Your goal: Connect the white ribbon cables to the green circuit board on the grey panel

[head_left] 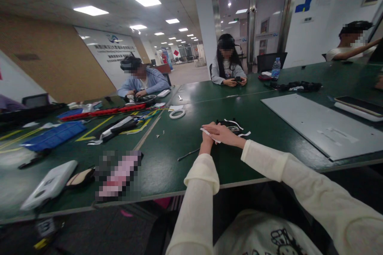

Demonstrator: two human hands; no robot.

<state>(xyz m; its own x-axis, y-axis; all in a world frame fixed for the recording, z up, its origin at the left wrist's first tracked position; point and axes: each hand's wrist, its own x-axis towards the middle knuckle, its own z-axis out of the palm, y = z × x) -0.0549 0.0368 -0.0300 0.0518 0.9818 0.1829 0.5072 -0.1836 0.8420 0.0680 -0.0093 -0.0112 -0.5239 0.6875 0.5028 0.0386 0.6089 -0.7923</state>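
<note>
My two hands meet on the green table, both in cream sleeves. My right hand lies across my left hand with its fingers stretched out flat and pointing left. A thin white strip sticks out from under those fingers; which hand holds it I cannot tell. The left hand's fingers are hidden beneath the right hand. Just beyond the hands lies a small black device with white strips around it. A thin dark tool rests left of my left wrist.
A white tape roll lies further back, a large white board to the right. Blue trays, a white box and cables crowd the left. Two people sit across the table, a third at far right, by a water bottle.
</note>
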